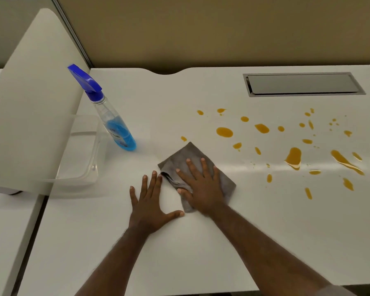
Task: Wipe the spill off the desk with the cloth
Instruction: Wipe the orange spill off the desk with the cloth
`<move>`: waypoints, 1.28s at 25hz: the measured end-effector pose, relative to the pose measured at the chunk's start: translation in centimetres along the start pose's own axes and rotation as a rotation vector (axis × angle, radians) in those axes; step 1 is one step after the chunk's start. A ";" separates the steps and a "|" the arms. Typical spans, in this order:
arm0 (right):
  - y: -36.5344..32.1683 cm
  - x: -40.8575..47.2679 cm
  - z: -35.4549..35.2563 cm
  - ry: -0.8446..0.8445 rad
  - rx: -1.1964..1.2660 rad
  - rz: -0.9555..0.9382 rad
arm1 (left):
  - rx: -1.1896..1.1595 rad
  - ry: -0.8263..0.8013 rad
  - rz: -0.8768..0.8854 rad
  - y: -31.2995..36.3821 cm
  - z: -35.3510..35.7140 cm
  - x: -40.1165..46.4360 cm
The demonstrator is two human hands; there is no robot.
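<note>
A grey cloth (185,157) lies crumpled on the white desk (179,253) near its middle. My right hand (201,186) presses flat on the cloth, fingers spread, thumb curled around its left fold. My left hand (151,207) rests flat on the bare desk just left of the cloth, fingers apart, holding nothing. An orange spill (224,132) lies scattered in several drops and puddles to the right of the cloth, the largest puddles (294,157) at the far right. The nearest drop (183,138) sits just above the cloth.
A spray bottle (115,124) with blue liquid and a blue trigger stands at the left. Beside it sits a clear plastic tray (83,157) against a white divider panel (30,103). A metal cable hatch (303,83) is set into the desk's back right.
</note>
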State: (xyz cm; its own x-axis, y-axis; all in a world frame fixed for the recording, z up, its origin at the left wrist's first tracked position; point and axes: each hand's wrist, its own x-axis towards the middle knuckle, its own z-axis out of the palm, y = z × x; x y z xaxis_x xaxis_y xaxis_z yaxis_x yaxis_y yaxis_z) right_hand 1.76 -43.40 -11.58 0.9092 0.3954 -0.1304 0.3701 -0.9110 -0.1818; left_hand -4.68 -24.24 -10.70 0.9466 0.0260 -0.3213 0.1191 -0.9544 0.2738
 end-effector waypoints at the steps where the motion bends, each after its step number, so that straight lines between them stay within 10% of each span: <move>1: 1.3 -1.7 0.4 0.015 -0.012 -0.030 | -0.005 0.001 -0.001 0.1 -0.1 0.0; 8: 3.3 0.1 -1.4 0.098 0.025 0.363 | -0.041 -0.020 0.007 0.2 -0.4 -0.1; 13: 1.6 -3.9 0.8 0.087 -0.027 0.010 | -0.016 0.006 0.003 -0.2 0.0 0.1; 19: 5.3 -3.3 -1.2 0.144 0.031 0.428 | -0.018 -0.026 -0.012 0.4 -0.4 0.2; 24: 7.5 -8.7 0.3 0.131 -0.041 0.103 | -0.005 0.005 0.054 4.8 0.3 -1.5; 29: 13.4 -7.5 -2.2 0.183 0.017 0.384 | 0.014 -0.025 0.117 11.8 3.5 -2.9; 32: 12.8 -6.5 -2.3 0.125 0.022 0.216 | -0.009 -0.053 0.014 14.9 4.8 -2.9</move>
State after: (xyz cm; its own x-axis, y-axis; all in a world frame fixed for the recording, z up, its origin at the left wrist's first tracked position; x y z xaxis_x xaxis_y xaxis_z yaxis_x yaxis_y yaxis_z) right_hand 1.00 -57.85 -10.85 0.9838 0.1730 -0.0472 0.1617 -0.9696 -0.1837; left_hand -7.11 -39.95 -10.03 0.9309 -0.0039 -0.3652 0.1086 -0.9517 0.2871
